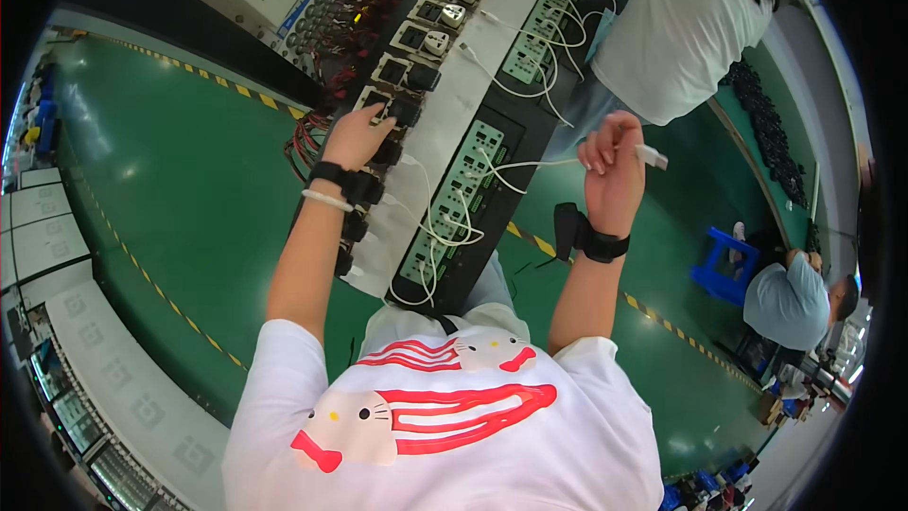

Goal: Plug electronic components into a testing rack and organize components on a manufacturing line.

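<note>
White cable plug (653, 156) is sticking out past the right hand (613, 166) fingers pinching it and may slip, while the left hand (357, 137) fingers are curling closed on a black adapter (402, 112).

left grip (357, 137) outstretched, right grip (613, 163) raised, pinching

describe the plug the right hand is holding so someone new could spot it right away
Start at the long test bench running up the middle, with its rows of sockets and white cables. To its right, the right hand is raised above the green floor. The small white plug sticks out of its grip, the only cable end lifted off the bench.
</note>
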Demonstrator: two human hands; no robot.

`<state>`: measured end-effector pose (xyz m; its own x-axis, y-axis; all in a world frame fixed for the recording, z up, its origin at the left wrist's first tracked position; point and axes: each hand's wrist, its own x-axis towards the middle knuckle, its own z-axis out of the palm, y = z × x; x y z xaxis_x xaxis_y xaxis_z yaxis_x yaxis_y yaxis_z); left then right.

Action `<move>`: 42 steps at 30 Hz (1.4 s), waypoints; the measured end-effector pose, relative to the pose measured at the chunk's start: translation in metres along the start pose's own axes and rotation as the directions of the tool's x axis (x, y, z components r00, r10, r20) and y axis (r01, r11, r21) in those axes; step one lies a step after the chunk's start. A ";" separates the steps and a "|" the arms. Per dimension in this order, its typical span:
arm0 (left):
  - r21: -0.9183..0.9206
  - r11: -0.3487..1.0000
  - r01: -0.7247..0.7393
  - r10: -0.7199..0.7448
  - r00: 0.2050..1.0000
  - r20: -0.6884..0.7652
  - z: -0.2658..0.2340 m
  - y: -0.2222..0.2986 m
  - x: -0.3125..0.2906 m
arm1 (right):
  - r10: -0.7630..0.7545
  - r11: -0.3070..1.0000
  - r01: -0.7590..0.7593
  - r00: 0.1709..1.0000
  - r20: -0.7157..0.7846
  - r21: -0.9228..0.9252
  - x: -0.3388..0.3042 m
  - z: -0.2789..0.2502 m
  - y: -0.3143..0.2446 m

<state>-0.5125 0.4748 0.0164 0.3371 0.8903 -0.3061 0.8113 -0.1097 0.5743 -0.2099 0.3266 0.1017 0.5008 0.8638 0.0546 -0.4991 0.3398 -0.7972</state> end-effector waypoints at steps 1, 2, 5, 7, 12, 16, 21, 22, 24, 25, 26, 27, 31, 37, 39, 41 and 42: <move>-0.004 1.000 -0.024 0.024 0.999 -0.038 0.005 0.005 0.009 | 0.027 0.968 0.001 0.994 0.109 -0.250 0.004 0.010 0.003; -0.007 0.999 -0.045 0.044 0.996 -0.077 0.009 0.010 0.015 | 0.083 0.876 0.029 0.974 0.209 -0.481 0.007 0.021 0.010; 0.020 0.997 -0.070 0.071 0.994 -0.079 0.027 0.010 0.030 | 0.532 0.756 -0.436 0.844 0.071 -0.489 0.005 0.031 0.095; -0.011 0.999 -0.035 0.034 0.999 -0.037 0.022 0.018 0.032 | 0.493 0.663 -0.312 0.866 0.083 -0.680 0.001 0.014 0.163; -0.074 0.997 0.010 -0.015 0.998 -0.064 0.022 0.015 0.027 | 0.355 0.621 -0.210 0.934 0.032 -0.755 -0.011 0.030 0.210; -0.088 0.996 -0.001 -0.007 0.996 -0.093 0.025 0.019 0.030 | 0.424 0.608 -0.363 0.900 -0.097 -0.706 -0.008 0.022 0.221; -0.091 0.996 0.005 -0.014 0.994 -0.106 0.023 0.013 0.031 | 0.418 0.560 -0.326 0.905 -0.079 -0.762 -0.010 0.026 0.217; -0.076 0.997 0.018 -0.026 0.994 -0.106 0.023 0.014 0.031 | 0.425 0.555 -0.328 0.902 -0.079 -0.764 -0.008 0.026 0.217; -0.086 0.996 0.023 -0.032 0.994 -0.109 0.023 0.015 0.030 | 0.373 0.610 -0.291 0.926 -0.057 -0.737 -0.008 0.027 0.218; -0.093 0.995 0.022 -0.033 0.993 -0.116 0.024 0.016 0.029 | 0.379 0.606 -0.294 0.924 -0.057 -0.739 -0.008 0.027 0.219; -0.095 0.995 0.028 -0.039 0.993 -0.115 0.024 0.016 0.029 | 0.359 0.606 -0.280 0.932 -0.058 -0.744 -0.008 0.029 0.219; -0.092 0.995 0.037 -0.047 0.993 -0.106 0.024 0.015 0.028 | 0.339 0.606 -0.265 0.939 -0.059 -0.750 -0.007 0.032 0.219; -0.089 0.993 0.077 -0.083 0.994 -0.070 0.021 0.019 0.029 | 0.265 0.475 -0.178 0.963 -0.053 -0.862 -0.010 0.044 0.219; -0.047 0.997 0.058 -0.061 0.995 -0.074 0.024 0.022 0.029 | 0.174 0.427 -0.144 0.982 -0.075 -0.893 -0.014 0.056 0.225; -0.042 0.998 0.038 -0.040 0.997 -0.062 0.025 0.017 0.034 | 0.189 0.447 -0.104 0.982 -0.020 -0.888 -0.010 0.051 0.220; -0.038 0.999 0.000 -0.003 0.997 -0.077 0.028 0.012 0.035 | 0.288 0.456 -0.014 0.948 0.133 -0.890 0.002 0.031 0.196; -0.038 0.999 -0.028 0.024 0.996 -0.091 0.027 0.009 0.034 | 0.388 0.471 0.075 0.877 0.282 -0.879 0.007 0.019 0.181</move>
<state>-0.4804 0.4922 -0.0097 0.3115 0.9240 -0.2218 0.7829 -0.1173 0.6110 -0.3107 0.4014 -0.0310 0.0459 0.9947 -0.0919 0.4243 -0.1027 -0.8997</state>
